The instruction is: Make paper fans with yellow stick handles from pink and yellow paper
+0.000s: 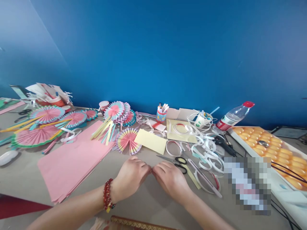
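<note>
Four containers stand near the blue wall (153, 54): one blue-and-red cylindrical cup (161, 116), holding slim pale sticks; one white, green-spotted cup (199, 122), looped with white cord; one orange-red tub (51, 102), packed with paper pieces; one clear plastic bottle (233, 117), red-capped. One pale yellow rectangular paper sheet (150, 141), beyond the hands, just beside one pleated pink-and-yellow paper fan (128, 141). One pair of black-handled metal scissors (174, 159), near the right hand (171, 180). Right and left hand (131, 174): fingers curled, nearly meeting; any grasp, cannot tell.
</note>
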Demonstrator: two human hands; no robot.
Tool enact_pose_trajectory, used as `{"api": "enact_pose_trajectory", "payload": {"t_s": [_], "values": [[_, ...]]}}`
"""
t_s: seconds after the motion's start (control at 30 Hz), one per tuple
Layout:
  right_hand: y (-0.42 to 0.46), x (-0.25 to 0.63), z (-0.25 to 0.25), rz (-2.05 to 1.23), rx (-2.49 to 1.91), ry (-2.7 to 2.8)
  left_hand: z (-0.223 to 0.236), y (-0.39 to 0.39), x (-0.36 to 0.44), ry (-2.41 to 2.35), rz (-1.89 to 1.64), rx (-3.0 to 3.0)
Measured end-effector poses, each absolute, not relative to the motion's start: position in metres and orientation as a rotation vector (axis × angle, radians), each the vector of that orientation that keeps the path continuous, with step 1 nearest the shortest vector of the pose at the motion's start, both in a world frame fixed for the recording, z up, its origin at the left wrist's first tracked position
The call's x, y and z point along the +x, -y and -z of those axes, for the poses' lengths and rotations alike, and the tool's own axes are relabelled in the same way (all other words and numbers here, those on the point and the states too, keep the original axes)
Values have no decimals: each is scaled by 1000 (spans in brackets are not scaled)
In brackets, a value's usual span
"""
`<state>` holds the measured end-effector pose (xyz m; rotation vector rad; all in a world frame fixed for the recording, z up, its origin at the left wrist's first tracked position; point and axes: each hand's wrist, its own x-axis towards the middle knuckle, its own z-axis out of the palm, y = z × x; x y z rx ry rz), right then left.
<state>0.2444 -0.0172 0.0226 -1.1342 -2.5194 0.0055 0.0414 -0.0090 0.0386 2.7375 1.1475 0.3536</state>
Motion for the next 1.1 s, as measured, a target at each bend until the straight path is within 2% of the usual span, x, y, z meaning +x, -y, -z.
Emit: {"api": "enact_pose_trajectory", "payload": {"t_s": [0.27, 0.53, 0.6, 0.7, 0.8, 0.9, 1.1], "values": [[14, 253, -33, 61, -992, 2548, -35, 10, 29, -1130, -435, 2735], [3, 288, -39, 0, -1076, 2439, -24, 5, -69, -1507, -461, 2565], [1, 290, -41, -48, -1091, 2403, -31, 5, -77, -1627, -556, 2519], [4, 279, -41, -111, -1035, 2440, -51, 9, -51, -1450, -771, 2637], [12, 261, -40, -118, -961, 2467, -66, 10, 2, -1104, -611, 2826], [19, 253, -43, -64, -951, 2462, -68, 6, 40, -970, -487, 2839], [20, 309, -58, -175, -1063, 2347, -55, 4, 19, -949, -589, 2665]]}}
